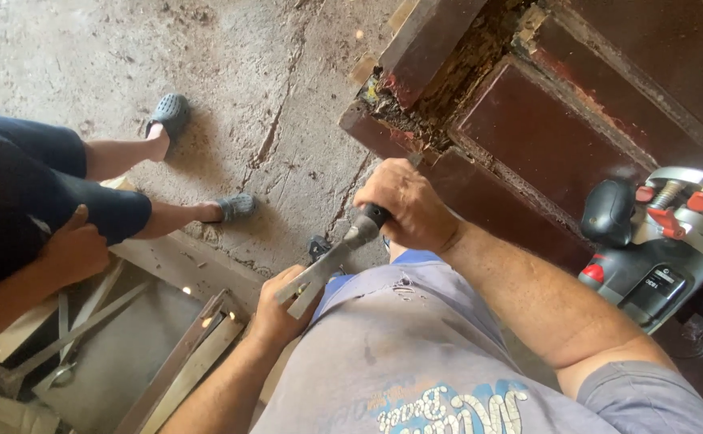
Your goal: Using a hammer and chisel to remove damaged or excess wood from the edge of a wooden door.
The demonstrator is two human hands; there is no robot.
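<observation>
My right hand (pixel 406 206) is closed around the dark grip of a grey metal tool (pixel 337 255) that slants down to the left, close in front of my belly. My left hand (pixel 281 307) holds the lower flat end of the same tool between thumb and fingers. Just beyond my right hand lies a dark red-brown wooden panelled piece (pixel 546 135), its corner rotted and crumbled, showing pale splintered wood.
A power router (pixel 663 245) with black knob and red parts rests on the wood at the right. A second person sits at the left, in dark shorts and grey clogs (pixel 170 112), a hand (pixel 76 246) on the knee. Metal strips (pixel 94 321) lie below on a concrete floor.
</observation>
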